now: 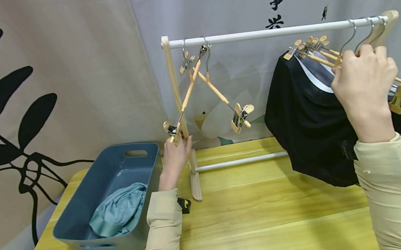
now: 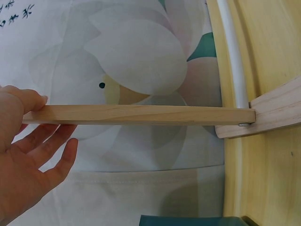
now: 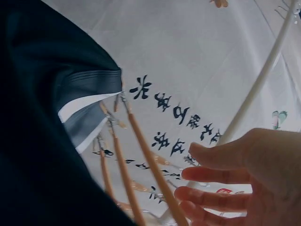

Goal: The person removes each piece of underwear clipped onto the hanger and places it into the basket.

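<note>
The left hand (image 1: 175, 159) gripped the rack's post (image 2: 141, 114), some fingers hidden behind the wood. At the rail's (image 1: 268, 33) right end hung a black shirt (image 1: 306, 126), its hangers (image 3: 143, 146) partly covered by the loose-fingered right hand (image 1: 367, 83); contact was unclear.

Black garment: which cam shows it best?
Head view. It shows most of the black garment hanging at the rack's right end, hem included, though the right sleeve hides part. Right wrist shows only a close, dark section cut off by the frame; left wrist shows none of it.
</note>
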Motion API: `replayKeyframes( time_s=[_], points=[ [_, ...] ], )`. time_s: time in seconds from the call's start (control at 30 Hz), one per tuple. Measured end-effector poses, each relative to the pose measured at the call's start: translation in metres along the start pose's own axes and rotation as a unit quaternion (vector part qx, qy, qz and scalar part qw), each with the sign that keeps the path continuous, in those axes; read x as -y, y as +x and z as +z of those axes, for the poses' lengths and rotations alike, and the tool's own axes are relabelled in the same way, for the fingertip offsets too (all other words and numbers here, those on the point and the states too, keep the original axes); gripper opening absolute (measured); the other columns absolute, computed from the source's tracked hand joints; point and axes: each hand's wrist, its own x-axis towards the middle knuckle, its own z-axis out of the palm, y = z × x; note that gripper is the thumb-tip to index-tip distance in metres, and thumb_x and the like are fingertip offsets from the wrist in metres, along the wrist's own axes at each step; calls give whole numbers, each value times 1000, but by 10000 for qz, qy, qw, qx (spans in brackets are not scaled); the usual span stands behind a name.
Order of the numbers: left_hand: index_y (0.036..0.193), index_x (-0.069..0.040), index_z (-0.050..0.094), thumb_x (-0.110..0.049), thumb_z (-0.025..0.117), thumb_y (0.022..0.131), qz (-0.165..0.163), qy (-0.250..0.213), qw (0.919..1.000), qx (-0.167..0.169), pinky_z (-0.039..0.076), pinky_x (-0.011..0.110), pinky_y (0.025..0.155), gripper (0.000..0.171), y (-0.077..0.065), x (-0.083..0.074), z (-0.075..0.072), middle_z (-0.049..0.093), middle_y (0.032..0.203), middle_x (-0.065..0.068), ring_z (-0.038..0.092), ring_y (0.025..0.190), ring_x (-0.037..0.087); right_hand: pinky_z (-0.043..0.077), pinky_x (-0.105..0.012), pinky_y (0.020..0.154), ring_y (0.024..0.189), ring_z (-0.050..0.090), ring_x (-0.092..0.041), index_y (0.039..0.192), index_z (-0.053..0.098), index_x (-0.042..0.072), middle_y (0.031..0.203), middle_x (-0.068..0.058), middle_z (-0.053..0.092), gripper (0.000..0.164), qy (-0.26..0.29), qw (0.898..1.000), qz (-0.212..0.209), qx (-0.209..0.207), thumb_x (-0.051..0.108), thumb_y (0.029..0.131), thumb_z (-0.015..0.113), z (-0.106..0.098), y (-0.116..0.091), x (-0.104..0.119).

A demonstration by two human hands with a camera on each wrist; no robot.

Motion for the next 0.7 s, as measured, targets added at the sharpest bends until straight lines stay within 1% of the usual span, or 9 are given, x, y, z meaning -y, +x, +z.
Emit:
replayKeyframes(
  time_s=[0.07,0.13,0.23,0.33,0.43,0.53,0.6,0.63,0.7],
  points=[
    [102,-1,53,-19,57,89,92,75,9999,-62,50,37,53,23,0,0,0,64,82,17,63,66,30,32,-61,75,97,39,-52,104,53,-14,105,-37,47,32,-128,9996,78,249,12,86,47,1,1,-3],
    [111,1,52,-20,56,90,90,154,9998,-58,51,38,54,30,1,0,0,64,87,18,64,69,33,32,-61,74,96,39,-52,105,52,-15,104,-37,46,32,-237,9988,116,406,10,85,46,4,2,-5],
    [130,-1,43,-24,54,91,-22,324,9994,77,51,41,62,46,1,-1,-1,63,99,18,64,79,37,33,-61,70,93,40,-52,103,53,-15,101,-37,47,32,-268,9987,122,422,8,82,45,8,2,-9],
    [140,-7,32,-28,50,93,-204,450,9983,297,50,46,72,54,1,-2,-3,63,106,17,61,89,42,33,-62,67,91,41,-52,101,53,-14,99,-37,47,30,-262,9987,120,431,5,81,43,12,1,-11],
    [143,-10,26,-31,46,94,-346,504,9970,484,47,51,81,57,0,-3,-3,64,108,15,56,99,47,34,-64,64,89,42,-52,101,54,-13,98,-36,47,29,-225,9987,136,430,2,80,41,15,1,-14],
    [143,-10,26,-32,46,95,-334,481,9970,508,46,52,81,56,0,-4,-4,64,107,15,56,99,47,34,-66,64,89,43,-53,102,54,-13,98,-36,47,30,-72,9993,141,337,0,79,40,17,0,-14],
    [141,-10,28,-31,47,94,-268,472,9976,432,47,49,78,55,0,-4,-4,63,108,13,58,94,44,33,-67,64,88,43,-54,101,54,-13,97,-36,47,29,56,9996,94,244,-1,78,40,18,0,-15],
    [141,-10,28,-31,47,94,-265,484,9976,426,48,48,76,55,0,-3,-4,64,106,13,58,92,44,33,-68,64,87,43,-54,100,54,-13,97,-36,47,28,119,9997,61,199,-1,78,40,18,1,-14],
    [140,-9,31,-30,47,94,-184,476,9981,345,49,45,69,53,0,-3,-4,64,105,13,61,84,41,33,-68,63,86,43,-55,97,54,-14,96,-37,47,27,213,9997,-15,103,-2,77,40,19,1,-14]
  ],
)
